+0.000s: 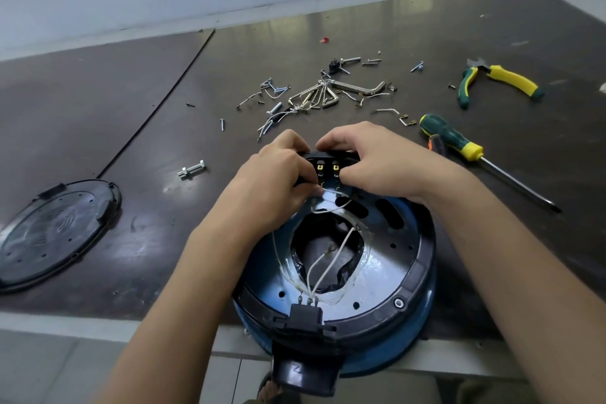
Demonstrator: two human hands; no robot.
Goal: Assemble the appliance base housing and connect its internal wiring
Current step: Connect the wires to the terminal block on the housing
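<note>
We find the blue housing (387, 275) lying open side up at the near edge of the tabletop (147, 82), right of centre, partly overhanging that edge. A black ring runs around its rim. A black block (328, 159) with two brass terminals sits at the far rim.

The left hand (278, 170) is clamped on the left end of the block, fingers curled over its top. The right hand (370, 164) is clamped on the right end in the same way. We cannot tell whether either thumb also pinches a wire.

White wires (337, 254) run from below the block, across the central opening, to a black connector (305, 316) at the near rim.

A black cover (55, 233) lies flat towards the left edge, well apart from the housing. A bolt (191, 169) lies between the cover and the hands. Hex keys (321, 95) and loose screws (273, 85) are scattered beyond the hands. A screwdriver (459, 144) lies just right of the right hand. Pliers (498, 80) lie farther back, towards the right edge.
</note>
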